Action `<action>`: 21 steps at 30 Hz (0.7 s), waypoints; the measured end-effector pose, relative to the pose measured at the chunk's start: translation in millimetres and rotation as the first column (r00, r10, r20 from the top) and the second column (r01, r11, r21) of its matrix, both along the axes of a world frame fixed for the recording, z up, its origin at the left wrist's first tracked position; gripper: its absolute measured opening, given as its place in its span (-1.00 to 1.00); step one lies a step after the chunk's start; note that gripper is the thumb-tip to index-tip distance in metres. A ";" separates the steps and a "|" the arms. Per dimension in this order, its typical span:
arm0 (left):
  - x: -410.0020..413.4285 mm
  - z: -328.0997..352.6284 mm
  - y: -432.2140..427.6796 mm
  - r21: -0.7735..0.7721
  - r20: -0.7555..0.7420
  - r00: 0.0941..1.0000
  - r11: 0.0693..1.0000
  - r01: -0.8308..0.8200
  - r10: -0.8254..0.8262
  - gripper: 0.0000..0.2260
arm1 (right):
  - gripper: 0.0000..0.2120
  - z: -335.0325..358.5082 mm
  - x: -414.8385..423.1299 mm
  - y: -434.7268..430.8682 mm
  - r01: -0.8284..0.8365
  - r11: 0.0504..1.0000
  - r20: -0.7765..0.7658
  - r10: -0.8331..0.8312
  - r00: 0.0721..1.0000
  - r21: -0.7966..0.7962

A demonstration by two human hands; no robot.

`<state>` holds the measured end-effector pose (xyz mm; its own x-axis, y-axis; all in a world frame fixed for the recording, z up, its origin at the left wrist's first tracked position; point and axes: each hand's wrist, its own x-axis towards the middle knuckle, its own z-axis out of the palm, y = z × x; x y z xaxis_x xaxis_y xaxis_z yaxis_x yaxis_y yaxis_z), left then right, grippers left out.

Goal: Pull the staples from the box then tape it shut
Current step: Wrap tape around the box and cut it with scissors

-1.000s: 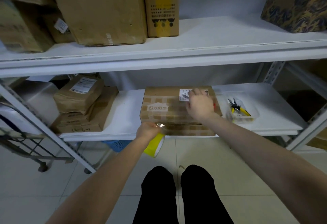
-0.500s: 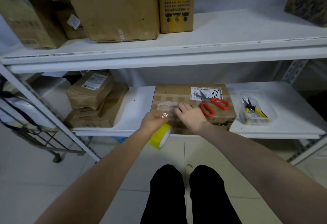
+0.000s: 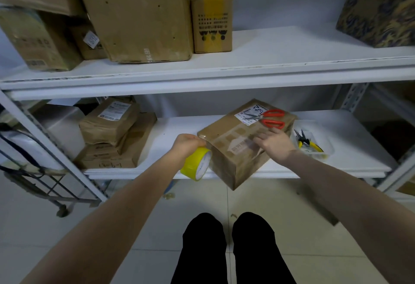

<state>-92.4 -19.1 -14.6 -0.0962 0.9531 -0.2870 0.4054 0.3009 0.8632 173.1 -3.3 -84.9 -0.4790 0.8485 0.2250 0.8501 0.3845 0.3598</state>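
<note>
Between left hand, gripping tape roll, and flat right hand, box runs lengthwise near-left to far-right.

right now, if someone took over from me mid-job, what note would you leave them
Left hand grips the yellow tape roll beside the box.
Right hand lies flat on the box top, pressing a clear strip down.
The box sits skewed on the lower shelf, one corner overhanging.
Scissors lie on the box; pliers in the tray beside it.
Staples: cannot tell if out.
Left to do: cut the tape, smooth it.
</note>
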 end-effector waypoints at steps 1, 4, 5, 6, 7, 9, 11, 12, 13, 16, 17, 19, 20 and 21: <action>-0.1 -0.3 0.1 0.000 -0.017 1.000 1.000 -0.003 0.003 -0.94 | -0.71 7.1 -5.4 -2.9 0.085 0.994 0.023 -0.083 0.996 -0.076; 6.6 -3.2 0.5 0.006 -0.058 0.998 1.000 0.003 -0.002 -0.93 | -0.71 25.3 -41.7 -16.9 0.246 0.945 -0.075 -0.267 0.961 -0.217; 9.7 -3.5 -0.1 0.013 -0.072 0.997 1.000 0.008 -0.007 -0.92 | -0.69 24.5 -56.9 -20.4 0.242 0.938 -0.144 -0.283 0.948 -0.249; 12.2 -4.2 -1.0 0.020 -0.072 0.997 1.000 0.011 -0.010 -0.91 | -0.61 19.8 -71.8 -22.8 0.235 0.935 -0.183 -0.288 0.940 -0.267; 14.4 -5.6 -0.8 0.025 -0.066 0.998 1.000 0.014 -0.012 -0.91 | -0.54 14.3 -83.4 -24.7 0.242 0.926 -0.179 -0.301 0.937 -0.290; 16.7 -6.3 -2.9 0.019 -0.064 0.998 1.000 0.015 -0.014 -0.92 | -0.52 6.2 -96.3 -25.5 0.260 0.911 -0.121 -0.312 0.942 -0.320; 17.3 -6.7 -4.4 0.006 -0.055 0.998 1.000 0.015 -0.014 -0.96 | -0.58 5.9 -95.8 -26.6 0.223 0.922 -0.082 -0.261 0.962 -0.317; 17.3 -7.1 -5.1 -0.001 -0.045 0.999 1.000 0.017 -0.017 -0.92 | -0.60 5.5 -92.1 -25.9 0.189 0.934 -0.060 -0.216 0.974 -0.304; 17.5 -7.7 -5.4 -0.007 -0.036 0.999 1.000 0.016 -0.016 -0.90 | -0.60 6.2 -87.5 -25.8 0.151 0.944 -0.033 -0.168 0.985 -0.293; 20.8 -5.9 -7.2 -0.018 -0.011 0.999 0.999 0.040 -0.040 -0.94 | -0.52 7.8 -63.7 -26.6 0.088 0.946 0.040 -0.080 0.996 -0.312; 22.1 -4.9 -7.2 -0.019 -0.009 0.998 0.998 0.055 -0.055 -0.91 | -0.49 9.5 -51.6 -26.7 0.086 0.942 0.058 -0.071 0.996 -0.325; 25.2 -2.6 -7.2 -0.022 -0.016 0.996 0.996 0.083 -0.083 -0.89 | -0.45 14.9 -24.1 -28.9 0.111 0.938 0.101 -0.082 0.992 -0.327; 26.1 -1.1 -6.9 -0.022 -0.018 0.996 0.996 0.088 -0.088 -0.89 | -0.43 18.0 -12.6 -30.5 0.130 0.937 0.093 -0.105 0.990 -0.323; 27.2 0.7 -7.2 -0.019 -0.019 0.996 0.996 0.091 -0.092 -0.90 | -0.41 20.3 -4.8 -32.0 0.148 0.936 0.053 -0.138 0.989 -0.320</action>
